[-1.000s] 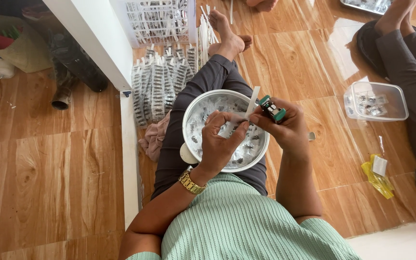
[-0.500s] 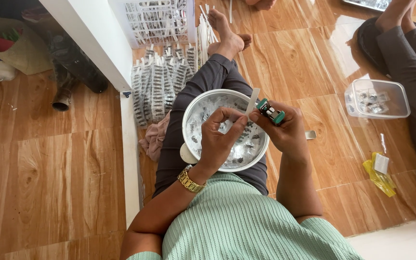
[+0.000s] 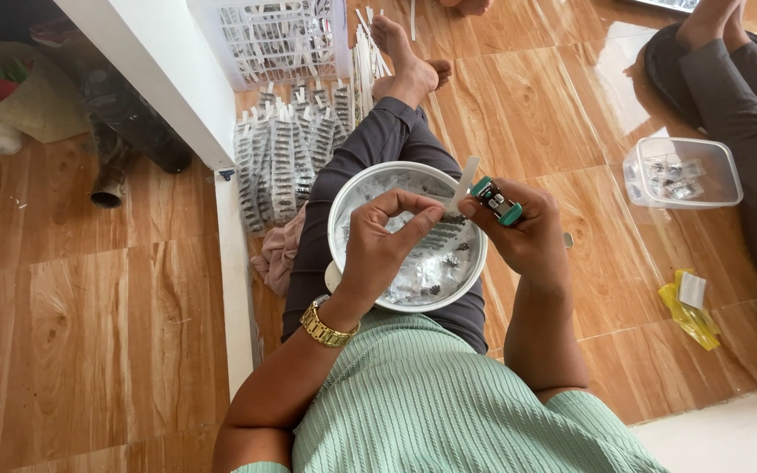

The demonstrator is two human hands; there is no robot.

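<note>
A white bowl [image 3: 340, 208] full of small clear packets rests on my lap. Above it my right hand [image 3: 526, 236] grips a small green stapler-like tool [image 3: 497, 201] and a thin white strip [image 3: 465, 180] that stands up from its fingertips. My left hand [image 3: 385, 245], with a gold watch on the wrist, is curled over the bowl. Its thumb and forefinger pinch the lower end of the strip, right next to the right hand's fingertips.
Rows of filled packet strips [image 3: 291, 149] lie on the wood floor before a white basket [image 3: 273, 35]. A clear plastic box [image 3: 682, 172] and a yellow packet [image 3: 690, 308] sit to the right, by another person's legs [image 3: 746, 96]. A white wall edge [image 3: 159, 79] runs along the left.
My left hand's fingers have closed in on the strip's lower end beside the right fingertips. The right hand with the green tool has barely shifted.
</note>
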